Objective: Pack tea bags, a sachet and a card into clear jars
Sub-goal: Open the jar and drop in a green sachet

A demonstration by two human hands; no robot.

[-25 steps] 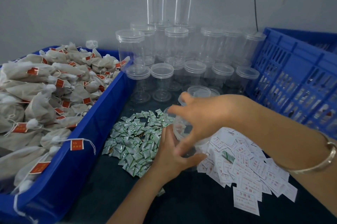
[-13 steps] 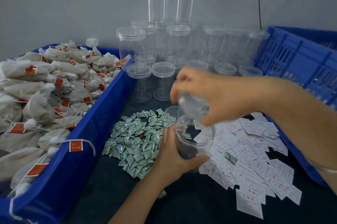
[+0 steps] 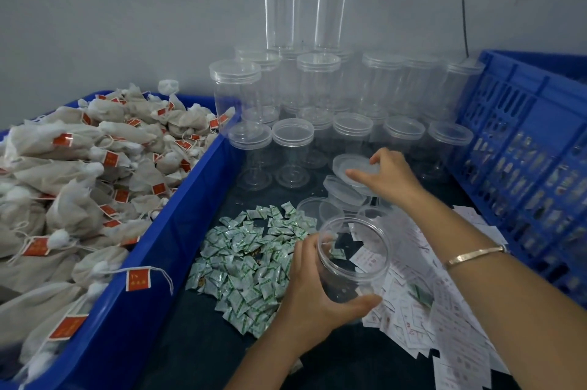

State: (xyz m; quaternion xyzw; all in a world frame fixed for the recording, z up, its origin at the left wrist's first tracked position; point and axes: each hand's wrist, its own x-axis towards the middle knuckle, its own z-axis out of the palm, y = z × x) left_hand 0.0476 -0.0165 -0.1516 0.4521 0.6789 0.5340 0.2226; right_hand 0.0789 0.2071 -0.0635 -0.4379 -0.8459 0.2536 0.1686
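The open jar (image 3: 354,257) sits low and right of centre in the frame, tilted a little, its mouth toward the camera. The left hand (image 3: 313,297) is wrapped around its wall, thumb on the near side and fingers on the far side. It looks like thin, stiff clear plastic: light, smooth and probably a bit slippery, so a grip around the wall just under the rim seems the safest hold (squeezing hard at mid-height might flex it). Nothing appears to lie inside it; the green and white shapes seen through the wall look like things behind it, though I cannot be sure.

Above it, right of centre, the right hand (image 3: 386,175) has its fingers closed on a clear lid (image 3: 352,167), held over a few loose lids (image 3: 341,194) on the dark table (image 3: 203,351).

To the left of the jar spreads a heap of green-and-white sachets (image 3: 251,259): small, light, crinkly, easily pinched singly. To its right lie scattered white cards (image 3: 444,319), thin and flat, likely best slid off an edge.

The blue bin (image 3: 136,265) filling the left of the frame is heaped with soft, cloth-like tea bags (image 3: 79,167) with red tags on strings. Capped empty jars (image 3: 317,94) stack against the wall at upper centre. A blue slatted crate (image 3: 521,151) stands at the right edge; its contents are unclear.
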